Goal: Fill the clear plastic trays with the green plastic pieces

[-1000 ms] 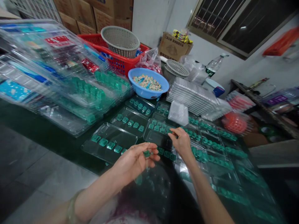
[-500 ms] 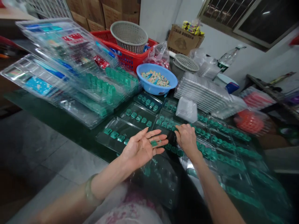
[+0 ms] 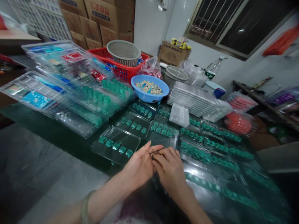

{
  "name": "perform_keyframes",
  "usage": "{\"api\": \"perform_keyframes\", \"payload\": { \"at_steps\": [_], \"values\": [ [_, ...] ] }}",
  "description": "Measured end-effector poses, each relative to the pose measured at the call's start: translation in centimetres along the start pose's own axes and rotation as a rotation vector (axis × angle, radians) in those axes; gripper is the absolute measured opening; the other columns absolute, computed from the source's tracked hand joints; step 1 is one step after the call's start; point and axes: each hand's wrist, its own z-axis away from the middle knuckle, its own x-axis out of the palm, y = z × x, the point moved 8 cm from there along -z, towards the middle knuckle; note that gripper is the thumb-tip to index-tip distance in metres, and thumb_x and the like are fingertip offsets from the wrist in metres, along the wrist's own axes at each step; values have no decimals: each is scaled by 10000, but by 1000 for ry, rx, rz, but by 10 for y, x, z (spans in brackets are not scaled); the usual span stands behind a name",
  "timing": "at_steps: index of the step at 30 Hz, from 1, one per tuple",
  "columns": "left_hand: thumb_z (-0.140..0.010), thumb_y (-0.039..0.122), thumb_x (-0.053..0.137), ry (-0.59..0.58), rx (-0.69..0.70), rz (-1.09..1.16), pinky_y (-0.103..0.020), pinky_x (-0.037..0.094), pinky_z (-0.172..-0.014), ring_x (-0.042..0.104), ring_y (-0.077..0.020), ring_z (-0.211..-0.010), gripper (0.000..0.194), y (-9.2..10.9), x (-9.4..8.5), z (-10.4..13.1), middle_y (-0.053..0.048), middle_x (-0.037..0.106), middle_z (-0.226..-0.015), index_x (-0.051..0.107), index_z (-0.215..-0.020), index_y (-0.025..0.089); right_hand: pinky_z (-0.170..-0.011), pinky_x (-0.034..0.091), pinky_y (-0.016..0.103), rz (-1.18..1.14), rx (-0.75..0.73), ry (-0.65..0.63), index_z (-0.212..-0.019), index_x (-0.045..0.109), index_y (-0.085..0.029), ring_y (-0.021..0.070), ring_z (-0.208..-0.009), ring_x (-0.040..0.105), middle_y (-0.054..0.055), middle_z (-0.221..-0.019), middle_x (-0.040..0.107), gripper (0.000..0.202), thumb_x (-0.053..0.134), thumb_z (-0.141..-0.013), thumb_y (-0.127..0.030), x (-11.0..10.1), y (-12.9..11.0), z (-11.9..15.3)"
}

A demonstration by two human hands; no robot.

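My left hand [image 3: 141,165] is palm up over the near trays, a bangle on its wrist; its fingers are partly covered by my right hand. My right hand [image 3: 170,165] has its fingers pinched together at the left hand's fingers, and whatever it holds is too small and hidden to name. Clear plastic trays [image 3: 121,134] with rows of green translucent pieces [image 3: 116,146] lie on the dark green table, left of and beyond my hands. More such trays [image 3: 198,161] spread to the right.
Stacked filled trays [image 3: 70,90] stand at the left. Behind are a blue basin [image 3: 134,88] of small pieces, a red basket [image 3: 121,73] with a grey colander [image 3: 123,49], and a stack of clear containers [image 3: 198,101]. Cardboard boxes [image 3: 112,18] stand against the wall.
My right hand has moved left from the trays to meet the left hand's fingers. The green piece seen on the left hand's fingers is now hidden. The view has tilted up slightly.
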Motion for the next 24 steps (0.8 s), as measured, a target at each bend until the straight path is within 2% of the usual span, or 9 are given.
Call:
{"api": "perform_keyframes", "payload": {
  "at_steps": [3, 7, 12, 15, 17, 19, 21, 24],
  "values": [
    [-862, 327, 448, 1, -7, -42, -236, 427, -707, 556, -133, -733, 314, -6, 0, 2, -104, 612, -851, 618, -885, 64, -653, 291, 331, -3, 16, 39, -750, 605, -191, 173, -747, 445, 28, -755, 584, 158, 480, -836, -147, 2, 4, 6],
    [-847, 233, 477, 50, 41, -143, -247, 436, -702, 562, -133, -720, 225, -8, -10, 5, -107, 622, -847, 629, -833, 69, -656, 300, 336, -38, 45, 49, -771, 600, -189, 175, -753, 456, 33, -814, 606, 145, 480, -826, -128, 5, 3, 16],
    [-814, 191, 513, 123, 99, -239, -268, 454, -672, 583, -165, -743, 174, -8, -24, 16, -117, 626, -838, 636, -834, 70, -702, 350, 348, -133, 36, 45, -969, 583, -203, 189, -828, 495, 41, -926, 614, 187, 482, -828, -133, 4, -8, 29],
    [-791, 154, 542, 94, 115, -290, -277, 467, -636, 591, -173, -727, 138, -3, -25, 30, -108, 625, -814, 638, -852, 75, -730, 397, 336, -195, 5, 129, -1057, 556, -196, 181, -857, 515, 53, -950, 604, 254, 500, -821, -124, -7, -11, 43],
    [-763, 92, 567, 73, 151, -347, -263, 474, -639, 598, -170, -743, 129, 9, -26, 44, -111, 629, -843, 640, -868, 73, -757, 423, 324, -219, 8, 235, -1057, 559, -181, 177, -877, 531, 63, -945, 601, 257, 522, -810, -119, -20, -8, 61],
    [-729, 18, 577, 100, 233, -416, -224, 476, -633, 602, -154, -752, 172, 31, -30, 62, -109, 631, -882, 641, -878, 74, -772, 439, 307, -210, 60, 368, -1025, 576, -175, 169, -868, 554, 62, -926, 607, 236, 543, -799, -115, -36, -1, 84],
    [-720, -18, 569, 165, 361, -494, -200, 484, -626, 604, -138, -743, 205, 60, -34, 84, -103, 631, -902, 640, -886, 79, -765, 449, 286, -153, 161, 478, -983, 598, -182, 154, -817, 579, 50, -907, 623, 201, 561, -794, -127, -50, 9, 112],
    [-740, -22, 537, 301, 571, -583, -186, 501, -621, 612, -137, -739, 186, 104, -40, 121, -108, 633, -898, 638, -866, 69, -754, 454, 275, -6, 337, 566, -924, 625, -184, 152, -757, 603, 42, -875, 650, 136, 573, -799, -195, -66, 22, 150]
  ]
}}
